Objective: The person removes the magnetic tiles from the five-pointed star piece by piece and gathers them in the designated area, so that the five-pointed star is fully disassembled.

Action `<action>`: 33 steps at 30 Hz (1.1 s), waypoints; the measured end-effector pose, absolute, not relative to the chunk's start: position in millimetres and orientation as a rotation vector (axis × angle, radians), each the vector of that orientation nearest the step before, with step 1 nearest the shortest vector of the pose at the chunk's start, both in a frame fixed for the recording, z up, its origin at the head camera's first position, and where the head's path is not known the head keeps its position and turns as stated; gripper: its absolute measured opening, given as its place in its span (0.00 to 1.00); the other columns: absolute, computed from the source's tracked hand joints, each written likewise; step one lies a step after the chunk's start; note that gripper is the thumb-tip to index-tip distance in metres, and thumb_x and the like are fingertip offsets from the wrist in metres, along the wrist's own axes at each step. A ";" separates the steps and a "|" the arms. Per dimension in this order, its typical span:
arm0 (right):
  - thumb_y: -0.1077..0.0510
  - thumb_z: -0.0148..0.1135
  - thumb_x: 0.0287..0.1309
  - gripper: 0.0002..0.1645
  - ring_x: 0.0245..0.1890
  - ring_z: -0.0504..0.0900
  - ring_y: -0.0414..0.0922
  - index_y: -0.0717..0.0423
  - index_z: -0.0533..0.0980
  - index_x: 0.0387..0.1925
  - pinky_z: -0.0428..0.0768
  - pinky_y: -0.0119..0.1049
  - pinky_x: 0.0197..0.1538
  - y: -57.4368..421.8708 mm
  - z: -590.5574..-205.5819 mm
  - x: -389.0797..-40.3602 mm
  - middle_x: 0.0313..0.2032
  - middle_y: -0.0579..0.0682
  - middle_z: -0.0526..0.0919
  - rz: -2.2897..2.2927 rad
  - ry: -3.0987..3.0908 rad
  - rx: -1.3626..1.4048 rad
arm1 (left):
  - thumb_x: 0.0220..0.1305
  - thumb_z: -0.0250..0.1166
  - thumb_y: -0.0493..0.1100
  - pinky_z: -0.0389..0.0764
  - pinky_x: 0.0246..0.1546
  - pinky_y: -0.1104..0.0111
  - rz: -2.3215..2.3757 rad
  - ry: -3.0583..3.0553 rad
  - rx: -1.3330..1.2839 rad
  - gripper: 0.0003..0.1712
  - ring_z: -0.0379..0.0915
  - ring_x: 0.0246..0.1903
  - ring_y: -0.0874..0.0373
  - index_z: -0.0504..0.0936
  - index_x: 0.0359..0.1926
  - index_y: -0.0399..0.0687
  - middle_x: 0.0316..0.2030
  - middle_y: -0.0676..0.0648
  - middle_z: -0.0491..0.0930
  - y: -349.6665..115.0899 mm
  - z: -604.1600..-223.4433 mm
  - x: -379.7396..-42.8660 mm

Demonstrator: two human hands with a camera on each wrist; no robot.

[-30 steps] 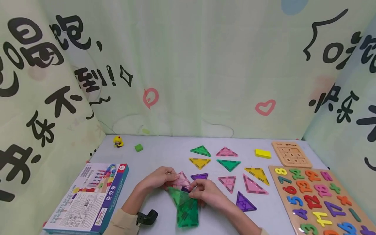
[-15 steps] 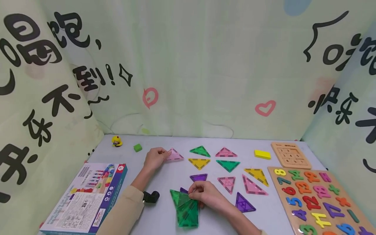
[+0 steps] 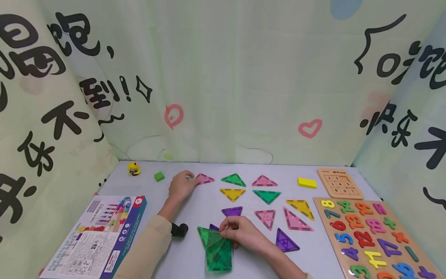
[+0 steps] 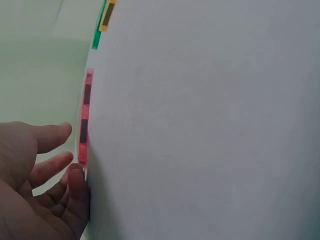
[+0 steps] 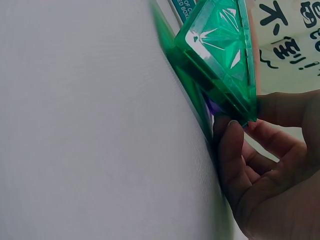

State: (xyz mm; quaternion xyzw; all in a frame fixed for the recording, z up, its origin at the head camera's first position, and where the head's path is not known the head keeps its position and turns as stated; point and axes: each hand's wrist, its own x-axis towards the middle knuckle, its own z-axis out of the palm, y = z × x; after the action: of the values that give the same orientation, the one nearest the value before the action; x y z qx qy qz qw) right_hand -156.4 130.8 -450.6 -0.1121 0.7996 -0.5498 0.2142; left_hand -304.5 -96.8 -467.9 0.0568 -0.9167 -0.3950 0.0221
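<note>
In the head view a pink triangular magnetic tile lies flat on the table toward the back. Beside its left corner is my left hand, its thumb and fingers spread apart in the left wrist view. That view shows the pink tile's edge just past the fingertips. Nearer the front, my right hand pinches the corner of green magnetic tiles, which overlap in a stack. A purple tile peeks out behind them. In the right wrist view thumb and fingertips grip the corner of the green tile.
Several triangular tiles in green, yellow, pink and purple lie in the middle. A printed box stands left, a wooden number board right. At the back are a small yellow toy, a green cube and a yellow block.
My left hand has carried the pink tile from the green stack to the back left, laid it down and released it. My right hand keeps its pinch on the green tiles.
</note>
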 end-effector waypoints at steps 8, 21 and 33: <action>0.56 0.64 0.62 0.09 0.23 0.73 0.39 0.58 0.81 0.39 0.76 0.33 0.28 128.0 -452.5 -156.6 0.25 0.44 0.80 -1.540 2.206 -0.305 | 0.64 0.68 0.49 0.62 0.24 0.68 -1.416 -2.763 0.006 0.19 0.62 0.21 0.59 0.78 0.20 0.44 0.16 0.53 0.67 -117.2 -470.5 -275.8; 0.55 0.62 0.65 0.12 0.27 0.74 0.41 0.59 0.81 0.43 0.77 0.34 0.32 130.8 -450.8 -158.7 0.34 0.47 0.82 -1.639 2.209 -0.212 | 0.61 0.70 0.50 0.72 0.34 0.66 -1.464 -3.221 -0.773 0.08 0.71 0.34 0.58 0.89 0.37 0.53 0.31 0.53 0.84 -112.2 -447.3 -228.6; 0.54 0.64 0.64 0.13 0.29 0.75 0.41 0.58 0.83 0.44 0.77 0.33 0.30 128.6 -454.0 -157.2 0.35 0.48 0.84 -1.640 2.253 -0.207 | 0.55 0.75 0.39 0.74 0.33 0.69 -1.424 -3.181 -1.017 0.04 0.72 0.29 0.60 0.87 0.31 0.50 0.25 0.54 0.81 -114.2 -448.0 -222.8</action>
State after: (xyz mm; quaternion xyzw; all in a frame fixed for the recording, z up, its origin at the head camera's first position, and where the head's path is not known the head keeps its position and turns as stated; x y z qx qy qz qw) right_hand -157.2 128.6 -454.0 -0.0729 0.7940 -0.5782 0.1729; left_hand -222.8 -114.2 -448.0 -0.2718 -0.8500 -0.3806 -0.2422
